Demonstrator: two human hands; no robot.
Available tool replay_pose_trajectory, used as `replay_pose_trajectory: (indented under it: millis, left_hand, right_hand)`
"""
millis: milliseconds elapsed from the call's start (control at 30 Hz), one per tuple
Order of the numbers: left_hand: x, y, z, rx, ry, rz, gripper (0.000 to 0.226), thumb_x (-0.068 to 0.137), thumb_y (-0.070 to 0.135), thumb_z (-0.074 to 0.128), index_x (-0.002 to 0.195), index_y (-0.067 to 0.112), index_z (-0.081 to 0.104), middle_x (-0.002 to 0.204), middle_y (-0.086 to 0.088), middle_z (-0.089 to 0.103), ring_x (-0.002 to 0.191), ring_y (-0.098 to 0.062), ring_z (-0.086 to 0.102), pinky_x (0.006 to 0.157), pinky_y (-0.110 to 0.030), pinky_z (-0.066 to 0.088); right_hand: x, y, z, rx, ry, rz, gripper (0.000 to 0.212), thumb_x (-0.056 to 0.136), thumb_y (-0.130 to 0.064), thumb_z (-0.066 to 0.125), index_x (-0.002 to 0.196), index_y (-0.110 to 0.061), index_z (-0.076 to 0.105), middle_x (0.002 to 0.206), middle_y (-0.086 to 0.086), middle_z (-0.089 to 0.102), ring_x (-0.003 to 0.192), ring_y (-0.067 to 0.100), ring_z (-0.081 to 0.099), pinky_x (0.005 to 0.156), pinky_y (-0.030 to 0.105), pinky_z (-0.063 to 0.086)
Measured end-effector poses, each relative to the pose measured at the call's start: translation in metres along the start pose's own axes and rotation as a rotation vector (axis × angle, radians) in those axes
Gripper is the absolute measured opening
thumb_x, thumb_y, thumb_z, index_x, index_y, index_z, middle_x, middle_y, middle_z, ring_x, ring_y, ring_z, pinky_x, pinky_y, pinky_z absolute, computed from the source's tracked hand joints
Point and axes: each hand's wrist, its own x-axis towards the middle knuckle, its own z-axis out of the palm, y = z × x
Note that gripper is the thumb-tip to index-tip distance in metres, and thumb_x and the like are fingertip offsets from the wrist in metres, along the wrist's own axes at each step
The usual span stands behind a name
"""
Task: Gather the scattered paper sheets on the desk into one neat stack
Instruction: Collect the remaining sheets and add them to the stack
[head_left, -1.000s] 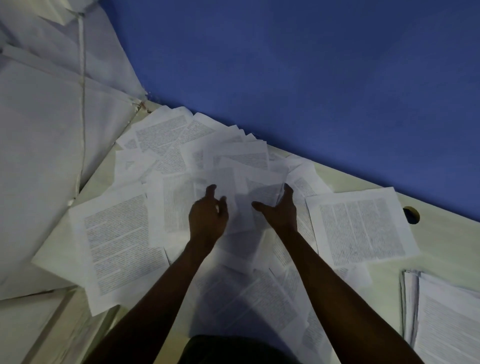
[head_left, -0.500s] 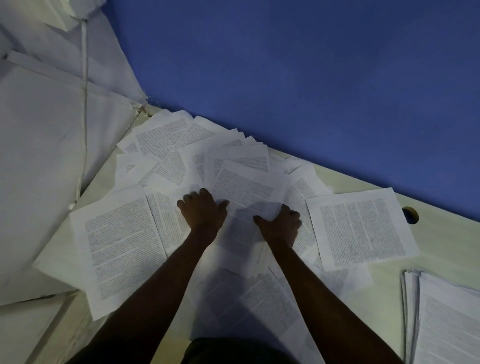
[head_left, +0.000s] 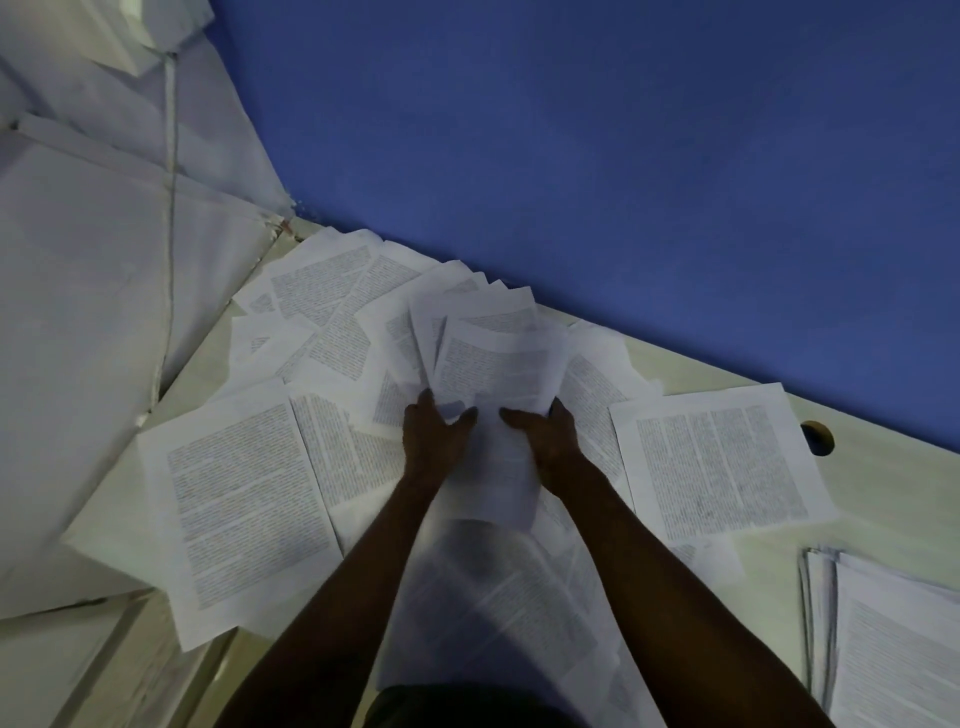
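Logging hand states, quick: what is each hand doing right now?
Left hand: holding the bunch of sheets.
Right hand: holding the same bunch from its other side.

Both hands (head_left: 496, 441) around bunched paper sheets (head_left: 493, 374)

Many white paper sheets (head_left: 244, 499) with black print lie spread over the worktop (head_left: 883, 488), overlapping at odd angles. A small bunch of sheets (head_left: 493, 364) is lifted in the middle, fanned out and a bit blurry. A tidier pile (head_left: 893, 644) lies at the right edge, apart from the rest.
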Motion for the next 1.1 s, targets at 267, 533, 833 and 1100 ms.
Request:
replay_pose_trajectory:
  millis: [267, 533, 833, 1100]
  left_hand:
    - [0.012, -0.009, -0.052, -0.384, -0.007, -0.264, 0.126, 0.041, 0.077, 0.088, 0.139, 0.008, 0.052, 0.136, -0.012, 0.06, 0.116, -0.027, 0.061, 0.101, -0.048, 0.053]
    - [-0.009, 0.013, -0.051, -0.411, 0.061, -0.155, 0.122, 0.058, 0.038, 0.097, 0.152, 0.006, 0.028, 0.149, -0.015, 0.041, 0.133, -0.037, 0.046, 0.107, -0.056, 0.046]
    - [-0.033, 0.003, -0.043, -0.382, -0.055, -0.045, 0.036, 0.068, -0.011, 0.084, 0.069, 0.009, 0.055, 0.078, -0.004, 0.06, 0.085, -0.019, 0.056, 0.067, -0.026, 0.046]
    - [-0.069, -0.026, -0.026, 0.096, -0.505, -0.083, 0.05, 0.088, 0.016, 0.078, 0.127, -0.005, 0.057, 0.125, -0.015, 0.062, 0.11, -0.025, 0.061, 0.074, -0.026, 0.052]
  right_hand:
    - [-0.031, 0.015, -0.058, 0.359, -0.275, 0.039, 0.052, 0.086, -0.004, 0.078, 0.135, -0.013, 0.063, 0.131, 0.018, 0.069, 0.124, 0.04, 0.065, 0.103, 0.063, 0.053]
    - [-0.084, 0.056, -0.107, 0.617, -0.301, 0.059, 0.042, 0.106, -0.006, 0.054, 0.148, -0.003, 0.051, 0.139, 0.027, 0.058, 0.125, 0.046, 0.06, 0.097, 0.06, 0.055]
    - [-0.121, 0.092, -0.144, 0.242, 0.223, 0.08, 0.052, 0.077, -0.022, 0.092, 0.122, -0.013, 0.066, 0.116, 0.01, 0.073, 0.102, 0.031, 0.07, 0.079, 0.046, 0.063]
    - [-0.133, 0.12, -0.192, 0.283, -0.028, 0.068, 0.081, 0.058, -0.027, 0.099, 0.13, -0.009, 0.069, 0.125, 0.015, 0.074, 0.118, 0.041, 0.068, 0.097, 0.058, 0.058]
